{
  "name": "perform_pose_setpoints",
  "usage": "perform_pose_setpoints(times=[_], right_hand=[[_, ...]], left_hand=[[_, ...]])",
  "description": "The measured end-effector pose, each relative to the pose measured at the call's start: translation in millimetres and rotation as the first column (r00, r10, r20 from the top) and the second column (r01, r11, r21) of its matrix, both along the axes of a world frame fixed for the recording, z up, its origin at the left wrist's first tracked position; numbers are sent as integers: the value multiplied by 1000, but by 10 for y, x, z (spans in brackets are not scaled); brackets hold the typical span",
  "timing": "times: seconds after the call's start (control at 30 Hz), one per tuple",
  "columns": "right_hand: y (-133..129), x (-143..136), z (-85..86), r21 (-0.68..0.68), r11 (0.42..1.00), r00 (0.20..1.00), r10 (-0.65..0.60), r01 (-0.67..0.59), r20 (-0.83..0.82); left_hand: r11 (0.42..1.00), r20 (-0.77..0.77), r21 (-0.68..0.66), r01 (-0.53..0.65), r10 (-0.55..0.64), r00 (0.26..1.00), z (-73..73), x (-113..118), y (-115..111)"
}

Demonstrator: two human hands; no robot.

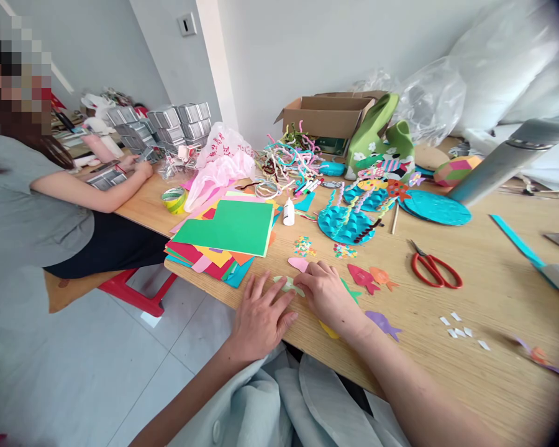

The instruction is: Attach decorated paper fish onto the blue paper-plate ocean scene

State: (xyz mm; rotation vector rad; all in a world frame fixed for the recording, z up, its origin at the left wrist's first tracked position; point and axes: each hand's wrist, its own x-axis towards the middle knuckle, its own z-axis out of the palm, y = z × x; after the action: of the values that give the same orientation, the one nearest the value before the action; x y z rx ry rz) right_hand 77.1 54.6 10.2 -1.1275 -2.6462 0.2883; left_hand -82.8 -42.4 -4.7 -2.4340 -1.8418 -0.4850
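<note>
My left hand [263,313] lies at the table's front edge with its fingers spread, the fingertips on or beside a pale green paper fish [286,284]. At that fish's right end, my right hand [326,288] bends down with its fingers pinched together; whatever is between them is hidden. Around my right hand lie a pink paper fish [298,264], a red one [363,278], an orange one [382,277] and a purple one [382,324]. A green fish [351,292] and a yellow piece [328,330] are partly covered by the hand and forearm.
Stacked coloured paper [228,226] lies left, near a glue bottle [289,212] and confetti piles [304,246]. Red-handled scissors [435,267] and white paper bits [456,333] are right. Behind stand blue paper discs [347,226], a metal flask [507,155] and pipe cleaners [289,158]. A co-worker [41,198] sits left.
</note>
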Motion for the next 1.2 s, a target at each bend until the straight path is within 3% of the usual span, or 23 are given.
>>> perform_pose_setpoints(times=[0.43,0.8,1.2], right_hand=[[-10,-15,5,13,1000,1000,1,-2,21],[21,-19,-17,-107,993,993,-51,40,-103],[15,-35,23,-149,987,995,-74,63,-73]], left_hand=[[1000,-16,-6,-6,6,1000,28,12,-2],[1000,-9,-29,-6,5,1000,20,16,2],[999,-26,-48,-21,20,999,27,27,0]])
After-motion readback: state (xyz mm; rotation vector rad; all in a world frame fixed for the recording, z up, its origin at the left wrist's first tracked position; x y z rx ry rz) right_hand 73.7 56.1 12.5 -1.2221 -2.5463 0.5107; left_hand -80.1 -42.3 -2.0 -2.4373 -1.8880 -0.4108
